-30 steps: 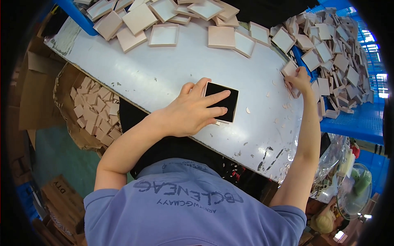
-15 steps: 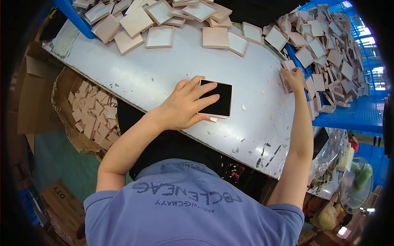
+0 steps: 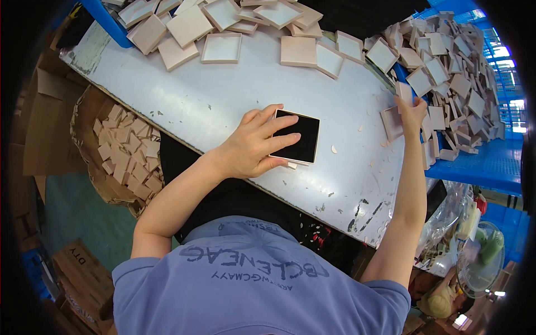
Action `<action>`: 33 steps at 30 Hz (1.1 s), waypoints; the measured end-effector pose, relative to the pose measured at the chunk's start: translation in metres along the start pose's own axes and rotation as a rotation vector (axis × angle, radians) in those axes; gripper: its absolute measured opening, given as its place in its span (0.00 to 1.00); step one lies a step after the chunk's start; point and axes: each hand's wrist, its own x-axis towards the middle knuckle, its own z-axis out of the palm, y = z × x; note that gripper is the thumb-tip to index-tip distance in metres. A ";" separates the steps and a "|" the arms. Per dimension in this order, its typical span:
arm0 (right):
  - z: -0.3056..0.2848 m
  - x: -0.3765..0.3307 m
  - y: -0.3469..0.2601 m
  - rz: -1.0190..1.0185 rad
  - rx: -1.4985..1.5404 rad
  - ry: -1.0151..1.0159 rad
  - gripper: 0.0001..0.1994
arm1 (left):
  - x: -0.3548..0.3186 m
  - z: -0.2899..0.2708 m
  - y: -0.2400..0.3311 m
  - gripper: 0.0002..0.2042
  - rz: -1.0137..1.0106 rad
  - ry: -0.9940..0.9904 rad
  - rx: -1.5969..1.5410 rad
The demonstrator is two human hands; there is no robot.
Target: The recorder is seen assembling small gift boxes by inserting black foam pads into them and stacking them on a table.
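My left hand (image 3: 254, 140) grips a small shallow box (image 3: 309, 159) with a black inside. Two fingers lie across the black surface, while the thumb and other fingers hold the box's left side. Over at the right edge of the table, my right hand (image 3: 412, 113) pinches a pale pink box piece (image 3: 403, 92). Just left of that hand, another shallow pink box piece (image 3: 392, 124) rests tilted on the table. A tiny pale scrap (image 3: 292, 166) shows under the lower edge of the black-lined box.
Many pink box pieces (image 3: 297, 51) lie along the table's (image 3: 234, 95) far edge. More fill a blue crate (image 3: 474, 162) at right and a cardboard carton (image 3: 89, 151) at lower left. Small scraps dot the table. A fan (image 3: 481, 259) stands at lower right.
My right hand has moved slightly right, lifting a pink box piece apart from the one now tilted beside it. My left hand stays on the black-lined box; the view has shifted slightly.
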 end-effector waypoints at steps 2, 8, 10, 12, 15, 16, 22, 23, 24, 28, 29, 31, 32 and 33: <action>-0.008 -0.013 -0.012 -0.316 0.116 -0.011 0.37 | 0.002 0.002 -0.001 0.27 0.015 0.022 -0.024; -0.018 -0.148 -0.150 -0.791 0.569 -0.733 0.34 | -0.005 0.017 -0.016 0.40 0.044 0.250 -0.171; -0.016 -0.159 -0.157 -0.928 0.421 -0.691 0.32 | -0.003 0.016 -0.015 0.46 0.023 0.276 -0.233; -0.018 -0.165 -0.160 -1.024 0.352 -0.641 0.31 | -0.003 0.011 -0.015 0.45 0.017 0.247 -0.215; -0.024 -0.177 -0.157 -1.126 0.256 -0.613 0.29 | 0.001 -0.005 -0.006 0.42 -0.026 0.091 -0.113; -0.020 -0.182 -0.152 -1.147 0.222 -0.564 0.29 | 0.003 -0.008 -0.003 0.41 -0.060 -0.041 -0.026; -0.011 -0.193 -0.144 -1.122 0.122 -0.482 0.29 | 0.000 -0.004 0.001 0.38 -0.124 -0.052 0.140; -0.009 -0.191 -0.144 -1.117 0.145 -0.501 0.29 | 0.000 -0.004 0.000 0.38 -0.118 -0.052 0.136; -0.009 -0.190 -0.143 -1.113 0.168 -0.517 0.29 | 0.001 -0.004 -0.001 0.39 -0.132 -0.068 0.094; -0.006 -0.186 -0.137 -1.161 0.187 -0.495 0.31 | 0.001 -0.007 -0.005 0.37 -0.110 -0.106 0.048; -0.011 -0.186 -0.137 -1.143 0.202 -0.556 0.32 | -0.001 -0.007 -0.007 0.37 -0.097 -0.091 0.060; -0.014 -0.172 -0.140 -1.142 0.204 -0.593 0.34 | -0.007 -0.008 -0.015 0.35 -0.091 -0.002 -0.105; -0.014 -0.162 -0.138 -1.123 0.253 -0.471 0.35 | -0.009 -0.012 -0.022 0.33 -0.088 0.012 -0.037; -0.015 -0.150 -0.137 -1.103 0.302 -0.349 0.36 | -0.010 -0.017 -0.034 0.32 -0.120 0.083 0.004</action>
